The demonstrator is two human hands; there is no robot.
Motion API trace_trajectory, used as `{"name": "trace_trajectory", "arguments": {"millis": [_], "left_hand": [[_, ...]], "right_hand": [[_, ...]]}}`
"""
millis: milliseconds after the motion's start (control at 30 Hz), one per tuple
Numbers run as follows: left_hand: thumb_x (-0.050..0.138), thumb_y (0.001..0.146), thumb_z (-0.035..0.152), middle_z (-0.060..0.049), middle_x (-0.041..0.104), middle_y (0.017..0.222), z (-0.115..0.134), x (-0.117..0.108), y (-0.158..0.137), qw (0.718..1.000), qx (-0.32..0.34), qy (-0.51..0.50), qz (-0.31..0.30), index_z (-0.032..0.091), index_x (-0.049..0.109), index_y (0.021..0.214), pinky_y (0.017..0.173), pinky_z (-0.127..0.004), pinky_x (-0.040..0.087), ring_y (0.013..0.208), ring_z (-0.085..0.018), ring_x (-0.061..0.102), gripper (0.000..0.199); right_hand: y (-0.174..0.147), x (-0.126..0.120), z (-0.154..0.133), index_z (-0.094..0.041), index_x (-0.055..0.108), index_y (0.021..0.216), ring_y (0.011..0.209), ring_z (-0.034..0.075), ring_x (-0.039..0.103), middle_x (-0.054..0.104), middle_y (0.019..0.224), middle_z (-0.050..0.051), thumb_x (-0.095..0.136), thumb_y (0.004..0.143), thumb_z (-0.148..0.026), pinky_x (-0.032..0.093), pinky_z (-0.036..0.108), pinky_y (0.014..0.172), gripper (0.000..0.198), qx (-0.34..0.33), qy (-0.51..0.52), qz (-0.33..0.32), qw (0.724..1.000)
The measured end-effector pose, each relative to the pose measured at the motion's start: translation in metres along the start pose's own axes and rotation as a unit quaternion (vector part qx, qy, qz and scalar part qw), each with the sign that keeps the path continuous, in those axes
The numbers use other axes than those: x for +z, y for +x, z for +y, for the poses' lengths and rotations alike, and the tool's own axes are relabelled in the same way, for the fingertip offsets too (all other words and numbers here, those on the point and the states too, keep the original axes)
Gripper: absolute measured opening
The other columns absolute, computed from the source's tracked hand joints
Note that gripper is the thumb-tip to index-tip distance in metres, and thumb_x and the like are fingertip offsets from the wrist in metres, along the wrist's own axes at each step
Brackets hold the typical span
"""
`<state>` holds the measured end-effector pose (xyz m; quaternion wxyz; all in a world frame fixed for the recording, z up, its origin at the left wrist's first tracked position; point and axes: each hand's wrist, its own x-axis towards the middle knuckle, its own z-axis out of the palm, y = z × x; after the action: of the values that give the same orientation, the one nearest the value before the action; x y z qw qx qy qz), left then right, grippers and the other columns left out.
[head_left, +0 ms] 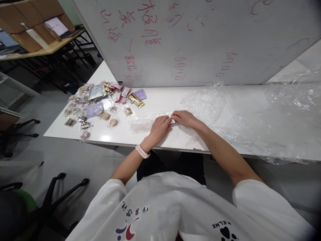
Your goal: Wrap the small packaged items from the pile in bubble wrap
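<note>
In front of me on the white table lies a strip of clear plastic wrap, bunched under and between my hands. My left hand, with a pale wristband above it, has its fingers curled down on the plastic. Right beside it, my right hand pinches the plastic with bent fingers. A small shiny edge shows between the two hands; what it belongs to is hidden. More clear plastic film spreads from my right hand across the table.
Several small wrapped snacks, purple packets and a gold-wrapped bar are heaped at the table's left end. A whiteboard with red writing stands along the back edge. A large crumpled plastic sheet covers the right side. Chairs stand at left.
</note>
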<state>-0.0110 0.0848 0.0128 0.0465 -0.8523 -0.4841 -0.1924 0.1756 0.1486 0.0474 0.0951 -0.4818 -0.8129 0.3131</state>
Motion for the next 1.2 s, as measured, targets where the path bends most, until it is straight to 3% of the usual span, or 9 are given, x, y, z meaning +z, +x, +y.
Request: {"name": "trace_trajectory", "arguments": {"millis": [133, 233, 367, 533, 700, 833, 1033, 1133, 1200], "left_hand": [[0.051, 0.098, 0.016, -0.011, 0.068, 0.118, 0.005, 0.011, 0.002, 0.999, -0.032, 0.004, -0.024, 0.017, 0.060, 0.113, 0.082, -0.038, 0.051, 0.102, -0.025, 0.063, 0.017], [0.051, 0.100, 0.020, -0.009, 0.068, 0.117, 0.003, 0.012, 0.000, 0.999, -0.037, -0.009, -0.006, 0.017, 0.060, 0.115, 0.078, -0.035, 0.051, 0.100, -0.024, 0.064, 0.017], [0.050, 0.101, 0.027, -0.008, 0.069, 0.112, 0.001, 0.012, -0.001, 0.998, -0.055, -0.038, 0.000, 0.019, 0.060, 0.113, 0.070, -0.031, 0.050, 0.098, -0.022, 0.063, 0.017], [0.051, 0.101, 0.028, -0.008, 0.068, 0.112, 0.005, 0.012, -0.001, 0.995, -0.080, -0.053, 0.004, 0.020, 0.059, 0.114, 0.068, -0.030, 0.050, 0.100, -0.023, 0.061, 0.017], [0.051, 0.102, 0.032, -0.008, 0.067, 0.111, 0.008, 0.012, -0.001, 0.994, -0.094, -0.061, 0.004, 0.021, 0.060, 0.114, 0.067, -0.031, 0.050, 0.101, -0.023, 0.061, 0.019], [0.053, 0.101, 0.030, -0.007, 0.068, 0.111, 0.009, 0.010, 0.000, 0.993, -0.099, -0.060, 0.008, 0.021, 0.060, 0.114, 0.065, -0.031, 0.049, 0.100, -0.023, 0.061, 0.018], [0.052, 0.100, 0.026, -0.008, 0.068, 0.113, 0.007, 0.006, -0.003, 0.992, -0.095, -0.086, 0.002, 0.020, 0.060, 0.115, 0.071, -0.033, 0.053, 0.102, -0.023, 0.061, 0.018], [0.051, 0.100, 0.026, -0.009, 0.068, 0.114, 0.005, 0.004, -0.006, 0.991, -0.088, -0.104, 0.004, 0.021, 0.061, 0.116, 0.076, -0.034, 0.054, 0.103, -0.024, 0.062, 0.019], [0.052, 0.100, 0.026, -0.009, 0.068, 0.114, 0.004, 0.003, -0.008, 0.990, -0.079, -0.116, 0.011, 0.022, 0.061, 0.115, 0.080, -0.035, 0.055, 0.104, -0.023, 0.063, 0.018]], "right_hand": [[-0.004, -0.021, 0.016, -0.022, 0.072, 0.104, 0.082, 0.017, 0.061, 0.073, 0.092, 0.003, 0.052, 0.094, -0.042, 0.040, 0.032, 0.081, 0.030, -0.042, -0.033, -0.039, 0.998], [-0.009, -0.049, 0.040, -0.021, 0.072, 0.082, 0.073, 0.016, 0.059, 0.070, 0.076, -0.001, 0.057, 0.089, -0.035, 0.036, 0.038, 0.093, 0.022, -0.024, -0.102, -0.022, 0.994], [-0.023, -0.074, 0.060, -0.020, 0.071, 0.076, 0.076, 0.020, 0.061, 0.068, 0.071, 0.002, 0.056, 0.091, -0.033, 0.035, 0.044, 0.097, 0.024, 0.026, -0.152, 0.132, 0.979], [-0.060, -0.049, 0.036, -0.016, 0.070, 0.097, 0.102, 0.030, 0.059, 0.067, 0.109, 0.016, 0.041, 0.100, -0.035, 0.042, 0.042, 0.084, 0.035, 0.046, -0.175, 0.370, 0.911], [-0.078, -0.010, 0.014, -0.017, 0.070, 0.072, 0.073, 0.024, 0.061, 0.069, 0.081, 0.010, 0.046, 0.095, -0.048, 0.039, 0.034, 0.064, 0.045, 0.142, -0.135, 0.199, 0.960], [-0.068, 0.007, 0.014, -0.021, 0.074, 0.095, 0.080, 0.023, 0.066, 0.072, 0.085, 0.007, 0.053, 0.092, -0.046, 0.047, 0.034, 0.068, 0.033, 0.164, 0.028, 0.190, 0.968], [-0.056, 0.023, 0.008, -0.021, 0.063, 0.095, 0.095, 0.021, 0.068, 0.069, 0.103, 0.008, 0.075, 0.076, -0.045, 0.061, 0.035, 0.077, 0.033, 0.186, 0.472, 0.230, 0.831], [-0.050, 0.028, 0.006, -0.023, 0.057, 0.093, 0.095, 0.020, 0.068, 0.067, 0.096, 0.005, 0.084, 0.065, -0.040, 0.060, 0.037, 0.090, 0.043, 0.188, 0.566, 0.263, 0.758], [-0.047, 0.031, 0.003, -0.024, 0.054, 0.092, 0.093, 0.021, 0.067, 0.065, 0.091, 0.003, 0.087, 0.060, -0.041, 0.059, 0.038, 0.091, 0.049, 0.178, 0.578, 0.274, 0.747]]}}
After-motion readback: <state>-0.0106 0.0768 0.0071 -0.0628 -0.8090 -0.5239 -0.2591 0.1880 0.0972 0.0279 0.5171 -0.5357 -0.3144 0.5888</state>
